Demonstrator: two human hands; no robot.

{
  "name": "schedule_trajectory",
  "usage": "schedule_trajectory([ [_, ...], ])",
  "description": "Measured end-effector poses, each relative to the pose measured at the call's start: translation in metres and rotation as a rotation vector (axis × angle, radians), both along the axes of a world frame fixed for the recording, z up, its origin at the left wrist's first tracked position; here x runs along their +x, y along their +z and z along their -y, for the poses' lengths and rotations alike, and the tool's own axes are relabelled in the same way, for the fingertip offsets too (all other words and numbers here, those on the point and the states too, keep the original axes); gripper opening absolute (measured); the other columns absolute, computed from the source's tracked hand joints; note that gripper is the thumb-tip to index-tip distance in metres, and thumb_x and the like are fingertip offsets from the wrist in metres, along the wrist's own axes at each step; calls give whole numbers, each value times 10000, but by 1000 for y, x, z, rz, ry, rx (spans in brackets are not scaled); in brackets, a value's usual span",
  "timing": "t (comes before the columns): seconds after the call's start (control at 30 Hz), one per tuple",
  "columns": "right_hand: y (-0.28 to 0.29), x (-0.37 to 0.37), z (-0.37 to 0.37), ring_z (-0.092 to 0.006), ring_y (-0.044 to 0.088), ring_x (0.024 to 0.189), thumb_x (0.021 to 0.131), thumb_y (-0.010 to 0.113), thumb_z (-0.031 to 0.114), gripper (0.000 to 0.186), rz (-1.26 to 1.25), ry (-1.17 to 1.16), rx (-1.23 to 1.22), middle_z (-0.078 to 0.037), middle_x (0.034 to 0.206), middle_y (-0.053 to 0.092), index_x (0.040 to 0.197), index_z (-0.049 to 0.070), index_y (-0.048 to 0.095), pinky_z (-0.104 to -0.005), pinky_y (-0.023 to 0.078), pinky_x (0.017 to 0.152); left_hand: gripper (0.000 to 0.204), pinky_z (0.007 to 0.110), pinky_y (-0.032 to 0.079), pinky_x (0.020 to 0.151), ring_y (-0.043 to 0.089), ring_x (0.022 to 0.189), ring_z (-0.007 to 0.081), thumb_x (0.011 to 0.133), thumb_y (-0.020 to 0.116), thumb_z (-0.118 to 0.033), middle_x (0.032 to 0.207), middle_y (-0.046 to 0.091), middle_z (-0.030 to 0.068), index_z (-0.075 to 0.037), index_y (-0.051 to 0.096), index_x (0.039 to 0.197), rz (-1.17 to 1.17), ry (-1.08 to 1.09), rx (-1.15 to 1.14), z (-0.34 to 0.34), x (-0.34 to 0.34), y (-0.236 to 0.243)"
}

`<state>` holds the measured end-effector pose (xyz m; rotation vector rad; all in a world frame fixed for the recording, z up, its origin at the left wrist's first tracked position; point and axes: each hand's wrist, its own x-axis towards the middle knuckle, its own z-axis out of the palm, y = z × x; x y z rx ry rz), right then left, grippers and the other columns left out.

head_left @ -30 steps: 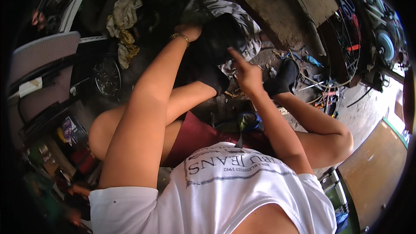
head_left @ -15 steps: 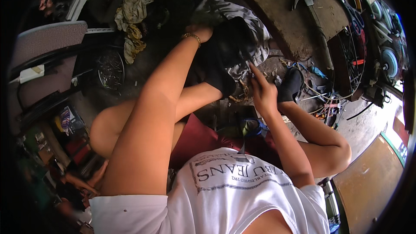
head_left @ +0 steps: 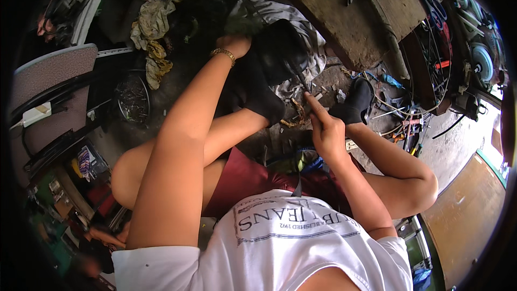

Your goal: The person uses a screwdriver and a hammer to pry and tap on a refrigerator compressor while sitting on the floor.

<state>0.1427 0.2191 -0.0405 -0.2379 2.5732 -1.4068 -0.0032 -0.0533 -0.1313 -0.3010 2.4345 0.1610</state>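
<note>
A glossy black rounded thing (head_left: 283,48), its kind unclear, rests on a grey-white cloth (head_left: 318,48) between my feet. My left hand (head_left: 235,46), with a gold bracelet at the wrist, is closed at its left side. Shadow and blur hide what those fingers grip. From the near right, my right hand (head_left: 327,129) is closed around a slim dark tool (head_left: 300,78), index finger stretched along it. The tool's far end meets or overlaps the near right edge of the black thing; contact is hard to tell.
A claw hammer (head_left: 385,21) lies on the wooden bench (head_left: 344,21) at the far right, near scissors (head_left: 435,13). Crumpled rags (head_left: 153,32) and a round tray of small metal pieces (head_left: 132,99) are to the left. Cables and tools litter the floor by my right shoe (head_left: 360,99).
The whole view has shifted a little. My right hand and the slim tool sit slightly lower relative to the black thing, which shows more plainly. My left hand stays at its side.
</note>
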Motion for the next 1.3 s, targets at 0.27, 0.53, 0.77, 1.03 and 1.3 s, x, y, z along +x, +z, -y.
schedule_trajectory([
  [0.27,-40,-42,48,-329,587,568,838,587,190,496,-60,62,139,-146,656,605,1303,326,481,-439,470,540,477,461,394,962,512,1150,360,930,278,-387,1249,540,155,-118,570,1193,14,-138,-62,20,-5,-35],
  [0.53,-36,-40,34,-349,614,734,864,561,215,489,-138,14,-24,-117,922,639,1335,271,444,-438,484,629,664,388,318,1045,374,1290,318,838,551,-442,1364,427,189,-8,409,1320,-138,8,624,17,20,-30],
  [0.77,-31,-60,32,-384,607,694,901,498,230,366,18,-44,-13,-194,757,629,1266,258,513,-485,478,598,977,355,316,1050,395,1276,283,624,802,-436,1336,450,199,7,331,1356,79,-156,652,-21,-5,24],
  [1.03,4,-20,1,-392,616,754,891,503,175,393,-15,-37,-30,-198,902,641,1278,243,507,-460,494,656,977,338,337,1040,434,1247,279,602,789,-502,1329,469,199,39,403,1318,167,-133,664,-17,-9,21],
  [1.3,-25,-82,19,-325,622,967,914,492,141,330,71,-95,-82,-216,1062,619,1238,112,551,-343,481,804,948,354,374,1009,484,1206,299,580,703,-659,1284,514,204,7,539,1236,8,-257,404,-13,-29,-9],
])
